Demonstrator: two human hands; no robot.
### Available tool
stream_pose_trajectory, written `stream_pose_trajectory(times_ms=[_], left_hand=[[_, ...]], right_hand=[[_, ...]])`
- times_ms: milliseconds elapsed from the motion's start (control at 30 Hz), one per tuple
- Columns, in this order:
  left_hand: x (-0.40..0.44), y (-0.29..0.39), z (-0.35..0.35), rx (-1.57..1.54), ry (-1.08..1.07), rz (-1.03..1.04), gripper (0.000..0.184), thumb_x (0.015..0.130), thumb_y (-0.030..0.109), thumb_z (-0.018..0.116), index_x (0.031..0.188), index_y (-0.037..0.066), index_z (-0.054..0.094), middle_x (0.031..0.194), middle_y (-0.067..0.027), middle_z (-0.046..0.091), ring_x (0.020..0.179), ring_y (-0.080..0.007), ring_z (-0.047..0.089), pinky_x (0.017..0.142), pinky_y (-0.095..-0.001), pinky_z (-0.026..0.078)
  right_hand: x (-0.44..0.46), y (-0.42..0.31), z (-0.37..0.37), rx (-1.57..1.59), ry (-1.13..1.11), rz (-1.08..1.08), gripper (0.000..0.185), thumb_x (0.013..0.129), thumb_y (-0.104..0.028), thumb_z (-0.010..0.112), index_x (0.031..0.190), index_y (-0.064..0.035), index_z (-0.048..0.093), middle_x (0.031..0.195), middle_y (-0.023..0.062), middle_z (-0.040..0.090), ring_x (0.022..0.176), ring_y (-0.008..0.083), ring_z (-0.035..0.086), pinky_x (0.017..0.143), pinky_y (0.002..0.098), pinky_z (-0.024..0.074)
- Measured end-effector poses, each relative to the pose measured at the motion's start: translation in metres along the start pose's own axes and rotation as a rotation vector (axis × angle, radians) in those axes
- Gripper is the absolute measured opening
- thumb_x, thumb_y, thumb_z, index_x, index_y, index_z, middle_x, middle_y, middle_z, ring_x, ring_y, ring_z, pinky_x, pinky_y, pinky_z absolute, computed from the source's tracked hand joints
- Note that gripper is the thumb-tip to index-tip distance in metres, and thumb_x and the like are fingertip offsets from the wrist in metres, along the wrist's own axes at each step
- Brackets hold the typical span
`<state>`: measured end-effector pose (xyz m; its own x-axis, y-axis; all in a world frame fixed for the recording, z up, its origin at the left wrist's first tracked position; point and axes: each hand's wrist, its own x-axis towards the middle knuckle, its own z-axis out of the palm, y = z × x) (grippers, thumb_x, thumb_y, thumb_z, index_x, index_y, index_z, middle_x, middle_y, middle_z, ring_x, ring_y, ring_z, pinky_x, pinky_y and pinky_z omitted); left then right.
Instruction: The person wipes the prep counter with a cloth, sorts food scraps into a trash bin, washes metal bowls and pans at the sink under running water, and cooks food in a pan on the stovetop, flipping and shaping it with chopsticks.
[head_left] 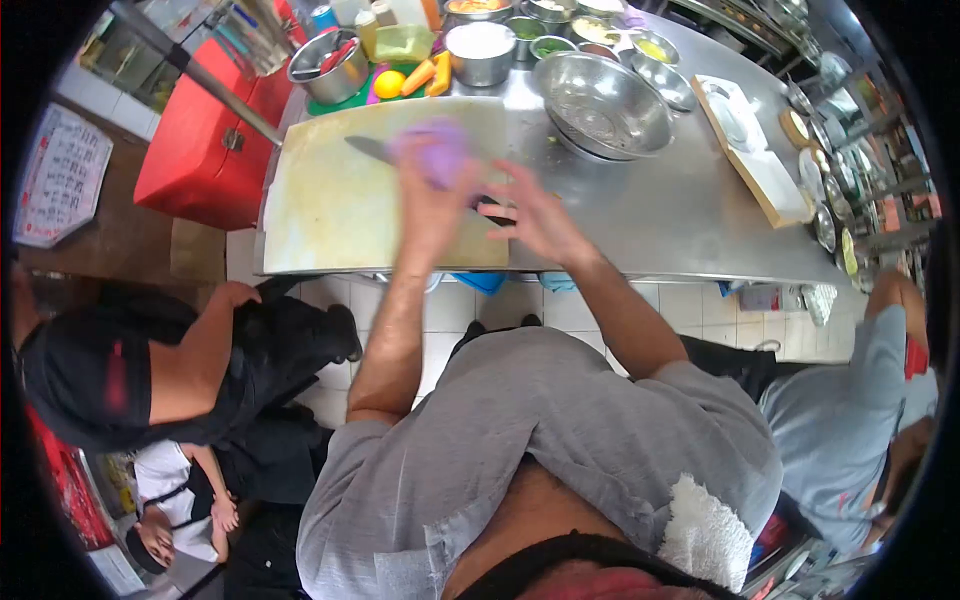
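My left hand (pixel 428 215) grips a rounded, light-purple bundle (pixel 440 150) above the cutting board; both are smeared by motion, and I cannot make out what the bundle is. To its right, my right hand (pixel 540 215) is held with the fingers spread and nothing in them. A knife lies on the pale cutting board (pixel 320 210). Its blade (pixel 368 148) points left and shows beside the bundle, and a dark handle (pixel 490 203) appears near my right fingertips. My left hand and the bundle hide the middle of the knife.
A steel bowl (pixel 605 105) stands right of the board, with a long white box (pixel 750 150) beyond. Behind the board are a lemon (pixel 388 84), carrot pieces (pixel 418 77) and several metal containers. A red cooler (pixel 205 140) stands left. People are close on both sides.
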<state>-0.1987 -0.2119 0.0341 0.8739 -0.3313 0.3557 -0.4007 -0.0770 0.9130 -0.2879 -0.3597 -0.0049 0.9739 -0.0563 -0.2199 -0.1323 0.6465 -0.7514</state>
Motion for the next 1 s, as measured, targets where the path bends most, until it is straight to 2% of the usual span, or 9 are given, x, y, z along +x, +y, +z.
stream_pose_trajectory(times_ms=[100, 167, 333, 433, 500, 633, 733, 867, 1000], left_hand=[[-0.016, 0.027, 0.046, -0.013, -0.551, 0.219, 0.052, 0.077, 0.022, 0.067, 0.121, 0.004, 0.047, 0.11, -0.0103, 0.054, 0.099, -0.0224, 0.054, 0.086, -0.0326, 0.043], [-0.009, 0.03, 0.067, -0.013, -0.342, 0.273, 0.049, 0.08, 0.025, 0.065, 0.119, 0.002, 0.047, 0.107, -0.0111, 0.055, 0.092, -0.021, 0.056, 0.081, -0.0324, 0.045], [0.044, -0.035, 0.135, -0.243, -0.04, -0.283, 0.045, 0.081, 0.035, 0.064, 0.099, -0.003, 0.047, 0.091, -0.0113, 0.052, 0.065, -0.0126, 0.054, 0.056, -0.0276, 0.049], [0.059, -0.011, 0.158, -0.452, 0.088, -0.664, 0.049, 0.077, 0.038, 0.068, 0.095, -0.001, 0.046, 0.081, -0.0078, 0.05, 0.057, -0.0117, 0.052, 0.045, -0.0254, 0.047], [0.066, -0.024, 0.184, -0.486, 0.037, -0.701, 0.05, 0.075, 0.038, 0.069, 0.095, -0.002, 0.046, 0.078, -0.0072, 0.05, 0.055, -0.012, 0.052, 0.042, -0.0256, 0.047], [0.077, -0.049, 0.216, -0.542, 0.043, -0.704, 0.034, 0.073, 0.02, 0.067, 0.093, -0.001, 0.048, 0.072, -0.0071, 0.053, 0.049, -0.0135, 0.052, 0.038, -0.0267, 0.046], [0.07, -0.043, 0.22, -0.54, 0.169, -0.602, 0.025, 0.07, 0.01, 0.063, 0.089, 0.0, 0.05, 0.073, -0.0082, 0.055, 0.05, -0.0153, 0.053, 0.038, -0.0285, 0.045], [0.063, -0.005, 0.18, -0.687, 0.347, -0.411, 0.019, 0.071, 0.002, 0.054, 0.09, 0.002, 0.054, 0.078, -0.0046, 0.056, 0.058, -0.0114, 0.05, 0.045, -0.027, 0.041], [0.045, -0.015, 0.093, -0.605, 0.519, -0.559, 0.01, 0.075, 0.009, 0.053, 0.084, 0.009, 0.057, 0.073, 0.0003, 0.05, 0.056, -0.011, 0.044, 0.046, -0.0261, 0.035]], right_hand=[[-0.029, -0.025, -0.008, 0.319, -0.039, -0.12, 0.054, 0.089, -0.043, 0.045, 0.13, -0.0095, 0.038, 0.126, 0.0128, 0.046, 0.111, 0.0286, 0.048, 0.088, 0.049, 0.0417], [-0.052, -0.037, -0.045, 0.318, 0.191, -0.193, 0.05, 0.088, -0.036, 0.047, 0.129, -0.0081, 0.039, 0.124, 0.0135, 0.047, 0.114, 0.0292, 0.046, 0.092, 0.0482, 0.0396], [-0.137, -0.096, -0.19, 0.046, 0.376, -0.441, 0.051, 0.084, -0.025, 0.055, 0.128, -0.0057, 0.04, 0.127, 0.014, 0.047, 0.117, 0.0307, 0.044, 0.091, 0.0497, 0.0389], [-0.162, -0.147, -0.241, -0.581, 0.398, -0.375, 0.058, 0.082, -0.03, 0.058, 0.129, -0.002, 0.039, 0.128, 0.0185, 0.044, 0.119, 0.0321, 0.042, 0.094, 0.0437, 0.0382], [-0.161, -0.17, -0.271, -1.762, 0.41, -0.062, 0.07, 0.081, -0.041, 0.058, 0.131, 0.0021, 0.035, 0.133, 0.0223, 0.037, 0.125, 0.0331, 0.035, 0.099, 0.04, 0.0342], [-0.105, -0.14, -0.275, -1.495, 0.657, -0.016, 0.076, 0.079, -0.051, 0.055, 0.135, -0.0045, 0.033, 0.137, 0.024, 0.03, 0.129, 0.0329, 0.028, 0.102, 0.0458, 0.028], [-0.09, -0.11, -0.253, -2.171, 1.006, 0.185, 0.065, 0.081, -0.051, 0.052, 0.134, -0.0145, 0.038, 0.135, 0.021, 0.034, 0.125, 0.034, 0.034, 0.097, 0.0493, 0.0312], [-0.085, -0.105, -0.312, -2.114, 0.886, -0.155, 0.059, 0.082, -0.05, 0.05, 0.133, -0.0229, 0.039, 0.137, 0.0198, 0.033, 0.126, 0.0363, 0.031, 0.098, 0.0546, 0.0274], [-0.091, -0.097, -0.326, -1.884, 0.85, -0.468, 0.052, 0.08, -0.042, 0.059, 0.127, -0.0247, 0.046, 0.137, 0.0199, 0.031, 0.126, 0.0389, 0.028, 0.095, 0.0556, 0.0274]])
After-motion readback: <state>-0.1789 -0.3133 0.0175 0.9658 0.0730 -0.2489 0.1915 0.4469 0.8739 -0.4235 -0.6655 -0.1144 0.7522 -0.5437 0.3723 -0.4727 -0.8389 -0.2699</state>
